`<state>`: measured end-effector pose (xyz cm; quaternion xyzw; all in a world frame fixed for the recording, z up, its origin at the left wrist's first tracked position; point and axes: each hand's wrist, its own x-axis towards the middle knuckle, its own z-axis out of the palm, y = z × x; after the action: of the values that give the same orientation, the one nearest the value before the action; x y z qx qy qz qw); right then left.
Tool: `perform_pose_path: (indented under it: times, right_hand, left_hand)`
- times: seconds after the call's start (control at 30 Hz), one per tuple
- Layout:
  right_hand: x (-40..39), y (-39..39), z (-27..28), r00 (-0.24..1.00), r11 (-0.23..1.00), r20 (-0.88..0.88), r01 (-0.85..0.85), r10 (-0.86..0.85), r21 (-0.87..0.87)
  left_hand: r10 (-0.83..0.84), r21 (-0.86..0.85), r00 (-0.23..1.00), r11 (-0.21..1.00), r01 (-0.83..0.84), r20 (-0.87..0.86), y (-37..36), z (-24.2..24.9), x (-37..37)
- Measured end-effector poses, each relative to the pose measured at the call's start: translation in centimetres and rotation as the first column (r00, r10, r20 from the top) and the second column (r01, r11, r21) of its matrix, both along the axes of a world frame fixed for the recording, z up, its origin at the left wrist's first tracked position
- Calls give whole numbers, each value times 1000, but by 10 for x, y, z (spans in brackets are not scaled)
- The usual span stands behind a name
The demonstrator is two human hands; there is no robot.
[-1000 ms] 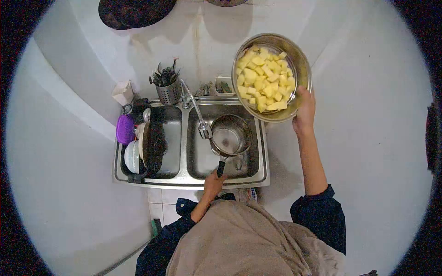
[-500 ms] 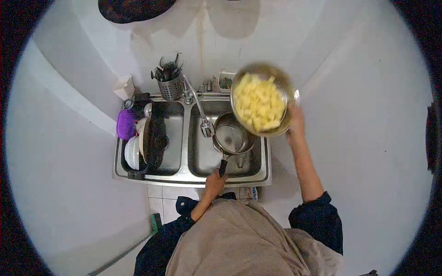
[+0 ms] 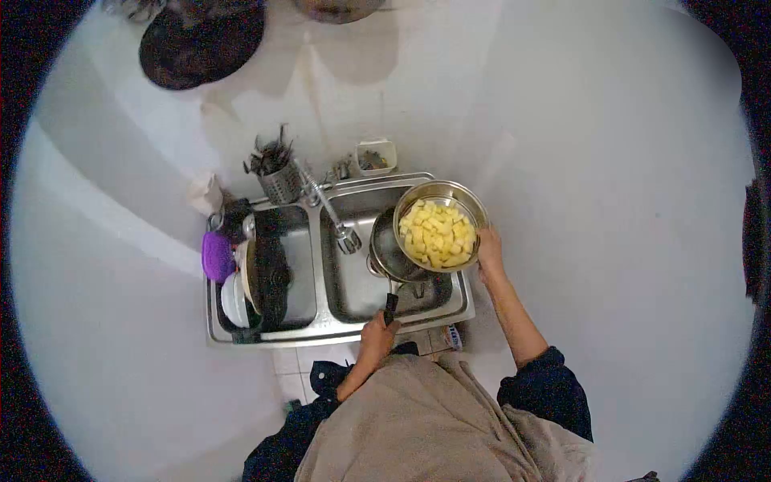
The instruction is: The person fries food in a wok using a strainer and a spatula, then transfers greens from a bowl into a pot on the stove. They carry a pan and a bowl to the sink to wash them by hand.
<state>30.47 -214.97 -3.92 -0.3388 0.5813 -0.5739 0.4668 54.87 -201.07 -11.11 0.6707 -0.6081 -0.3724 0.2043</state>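
Note:
My left hand is closed round the black handle of a saucepan in the right sink basin. Above the saucepan's right side, my right hand grips the rim of a round metal bowl. Pale yellow chopped pieces, like cut potato, lie in that bowl. The bowl overlaps the saucepan in this view and hides much of its inside.
A faucet hangs over the right basin. Dishes and a purple container crowd the left side. Behind the sink stand a utensil holder and a small white tub.
My right hand has brought the bowl of yellow pieces down and a little left, closer over the saucepan. My left hand keeps hold of the handle. The camera view has shifted and turned somewhat.

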Motion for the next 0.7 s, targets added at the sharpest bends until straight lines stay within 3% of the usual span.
perform_pose_path:
  times: [0.13,0.17,0.23,0.33,0.43,0.5,0.53,0.6,0.7]
  right_hand:
    - [-14,65,45,960,984,226,175,-166,-20]
    - [-13,78,50,946,966,240,244,-217,-88]
    - [-9,104,51,903,890,270,397,-335,-224]
    - [-14,177,18,950,938,81,311,-302,-153]
    - [8,250,-58,877,867,1,475,-481,-152]
    - [27,307,-44,693,683,207,719,-690,-130]
    - [42,337,-39,574,572,311,813,-758,-107]
    - [59,384,-38,447,445,175,894,-877,-52]
    - [76,460,-68,251,251,-2,968,-968,9]
  left_hand:
    - [-127,37,992,991,127,18,9,32,7]
    - [-181,-126,983,975,185,43,12,7,17]
    - [-262,-76,962,960,268,79,12,36,25]
    - [-445,2,892,895,446,74,19,49,33]
    - [-654,60,754,756,651,64,24,26,50]
    - [-730,123,683,676,727,-22,41,14,51]
    - [-774,218,633,622,752,25,55,28,45]
    - [-894,55,446,443,895,-45,55,-10,57]
    - [-991,48,65,71,996,116,73,-4,14]
